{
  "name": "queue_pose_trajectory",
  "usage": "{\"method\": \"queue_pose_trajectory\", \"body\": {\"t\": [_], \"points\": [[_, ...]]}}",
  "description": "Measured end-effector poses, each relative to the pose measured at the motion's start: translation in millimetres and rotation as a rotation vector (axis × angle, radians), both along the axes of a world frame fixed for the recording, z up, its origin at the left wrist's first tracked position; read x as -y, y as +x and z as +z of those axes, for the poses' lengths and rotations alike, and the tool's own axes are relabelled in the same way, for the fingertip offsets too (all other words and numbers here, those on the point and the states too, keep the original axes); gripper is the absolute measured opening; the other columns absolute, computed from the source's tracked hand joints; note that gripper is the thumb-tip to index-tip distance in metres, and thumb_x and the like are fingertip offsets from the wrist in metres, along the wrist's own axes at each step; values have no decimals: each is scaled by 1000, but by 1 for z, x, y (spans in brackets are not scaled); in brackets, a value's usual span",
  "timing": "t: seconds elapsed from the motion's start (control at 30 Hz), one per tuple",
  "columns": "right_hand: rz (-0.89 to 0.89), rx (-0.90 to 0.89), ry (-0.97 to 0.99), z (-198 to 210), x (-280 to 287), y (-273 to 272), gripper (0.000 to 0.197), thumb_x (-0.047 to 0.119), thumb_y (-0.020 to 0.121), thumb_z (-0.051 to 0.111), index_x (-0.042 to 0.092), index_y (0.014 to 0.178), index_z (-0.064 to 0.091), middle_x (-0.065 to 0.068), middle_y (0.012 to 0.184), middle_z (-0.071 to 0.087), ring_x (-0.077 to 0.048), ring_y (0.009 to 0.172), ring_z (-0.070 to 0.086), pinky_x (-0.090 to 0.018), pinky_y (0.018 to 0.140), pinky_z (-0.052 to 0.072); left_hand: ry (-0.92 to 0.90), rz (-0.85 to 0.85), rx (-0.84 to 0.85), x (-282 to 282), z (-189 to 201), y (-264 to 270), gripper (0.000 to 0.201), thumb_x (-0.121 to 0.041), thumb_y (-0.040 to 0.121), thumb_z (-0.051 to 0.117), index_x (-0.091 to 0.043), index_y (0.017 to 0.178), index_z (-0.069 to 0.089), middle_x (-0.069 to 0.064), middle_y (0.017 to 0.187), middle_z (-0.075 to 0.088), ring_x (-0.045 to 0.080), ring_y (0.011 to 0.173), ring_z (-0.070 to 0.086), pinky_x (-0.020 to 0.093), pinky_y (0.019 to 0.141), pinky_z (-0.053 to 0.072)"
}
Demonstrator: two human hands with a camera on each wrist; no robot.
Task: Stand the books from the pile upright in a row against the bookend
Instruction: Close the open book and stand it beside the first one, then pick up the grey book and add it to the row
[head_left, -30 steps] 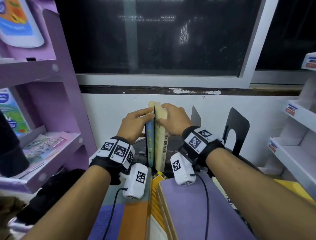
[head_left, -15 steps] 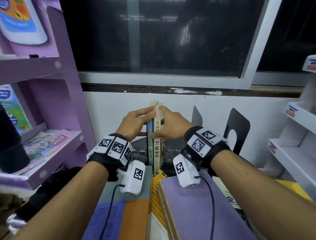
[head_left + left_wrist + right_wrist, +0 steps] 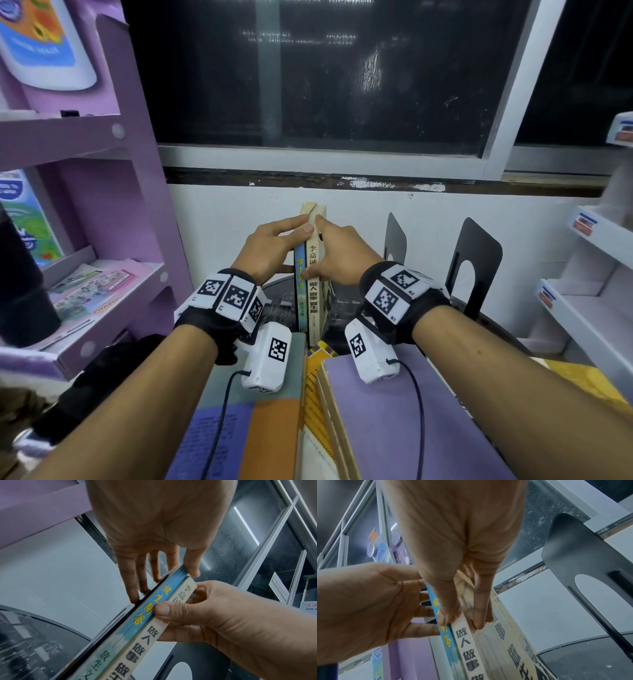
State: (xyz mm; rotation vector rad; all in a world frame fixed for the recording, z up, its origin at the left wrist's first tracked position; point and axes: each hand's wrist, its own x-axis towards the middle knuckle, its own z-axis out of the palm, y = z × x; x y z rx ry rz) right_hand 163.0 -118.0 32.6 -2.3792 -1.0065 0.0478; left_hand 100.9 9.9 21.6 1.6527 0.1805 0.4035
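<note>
Two books stand upright side by side at the back of the table: a thin blue-spined book (image 3: 300, 294) (image 3: 137, 619) (image 3: 447, 642) and, on its right, a cream-spined book (image 3: 314, 308) (image 3: 149, 635) (image 3: 488, 649). My left hand (image 3: 270, 246) (image 3: 154, 534) lays straight fingers against a thin black bookend plate (image 3: 120, 620) left of the blue book, thumb on the spine's top. My right hand (image 3: 339, 257) (image 3: 453, 534) grips the cream book, thumb on the spines, fingers on its right cover. The pile lies in front, a purple book (image 3: 387, 411) topmost.
Two spare black bookends (image 3: 476, 260) (image 3: 395, 236) stand to the right of the books. A purple shelf unit (image 3: 102, 212) is close on the left and white shelves (image 3: 589, 308) on the right. The white wall and a dark window are behind. The dark round tabletop (image 3: 34, 642) carries everything.
The cream book, leaning apart from the blue one at the top, has been pushed against it. My right hand slid from its top edge down onto its spine and right cover.
</note>
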Motion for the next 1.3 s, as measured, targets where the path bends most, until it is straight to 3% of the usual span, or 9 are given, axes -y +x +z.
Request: {"method": "queue_pose_trajectory", "body": {"t": [0.27,0.4,0.5,0.63,0.7,0.9,1.03,1.17,1.3], "points": [[-3,-88,13,7,7,-4,82,23,76,81,17,140,30,-5,114,56,-14,78,56,-15,56,47,18,-7,-12,4,3,-5,30,-24,95,56,-21,125,60,3,107,68,7,87,66,25,58,55],[-11,-119,4,9,10,-7,80,25,77,79,16,140,30,-7,129,54,-21,94,60,-29,80,54,66,-33,-42,6,7,-13,30,-23,97,52,-22,127,57,-2,111,63,8,91,64,30,65,55],[-38,-157,6,11,14,-12,79,27,77,79,15,139,32,-10,131,53,-27,95,64,-40,86,56,132,-40,-96,5,8,-23,34,-26,97,53,-28,130,53,-4,115,61,17,101,61,35,75,54],[-71,-133,-30,16,25,-26,83,30,79,77,13,144,28,-13,138,50,-28,118,55,-34,95,47,218,4,-169,1,9,-44,42,-30,95,54,-27,136,46,-3,117,57,23,110,56,38,85,49],[-98,-119,-51,19,31,-34,84,35,80,76,11,145,27,-13,142,47,-27,126,49,-29,91,40,241,35,-213,-4,8,-56,43,-29,95,55,-24,137,46,1,123,56,24,112,56,37,87,47],[-154,-99,-99,24,45,-66,70,42,84,71,8,137,40,-10,135,52,-25,120,52,-26,82,39,284,118,-354,-21,0,-100,37,-31,93,57,-22,129,52,4,128,58,23,106,55,32,76,39],[-116,-128,-191,21,47,-93,79,52,83,67,9,142,36,-9,141,48,-26,125,49,-31,91,41,327,154,-446,-23,-6,-126,38,-33,92,58,-21,129,53,4,127,58,21,99,53,29,68,38],[-56,-155,-251,12,40,-119,79,54,86,62,6,143,37,-12,148,42,-28,132,44,-36,106,39,381,158,-558,-21,-13,-146,43,-38,93,56,-21,132,51,0,130,52,23,106,51,27,65,38],[-32,-181,-314,-1,29,-136,86,60,83,60,10,146,30,-8,151,35,-26,136,37,-36,105,37,430,113,-621,-13,-16,-159,34,-33,96,51,-11,123,52,3,117,45,22,95,47,25,59,34]]}}
